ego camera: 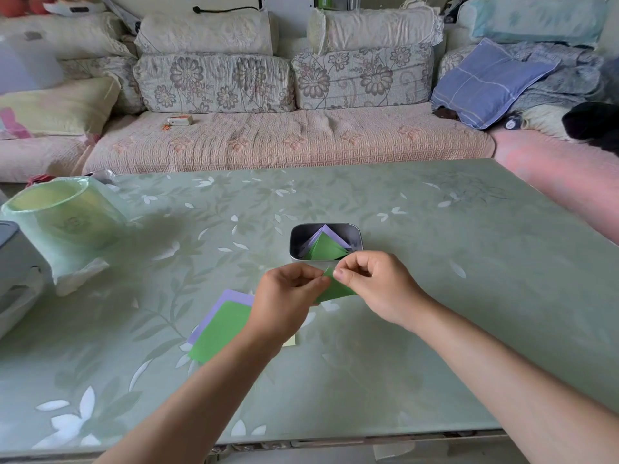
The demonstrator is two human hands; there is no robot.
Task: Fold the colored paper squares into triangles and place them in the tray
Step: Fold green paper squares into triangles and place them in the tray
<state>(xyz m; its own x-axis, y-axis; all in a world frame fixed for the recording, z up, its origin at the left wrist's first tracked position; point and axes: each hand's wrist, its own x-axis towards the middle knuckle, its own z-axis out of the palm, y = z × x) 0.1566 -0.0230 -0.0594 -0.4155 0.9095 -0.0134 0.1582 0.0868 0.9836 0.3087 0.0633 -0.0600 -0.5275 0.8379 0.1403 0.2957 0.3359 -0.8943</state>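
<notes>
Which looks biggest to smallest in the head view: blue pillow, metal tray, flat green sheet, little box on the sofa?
1. blue pillow
2. metal tray and flat green sheet: alike; sheet nearer and partly hidden, so unranked
3. little box

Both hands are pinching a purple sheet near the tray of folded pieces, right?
Not quite. The head view shows the left hand and right hand pinching a green sheet, not purple, in front of the tray holding folded pieces.

Your left hand [288, 296] conceals much of the paper [338, 291]; your forearm [207, 396] covers part of the stack [221, 326].
</notes>
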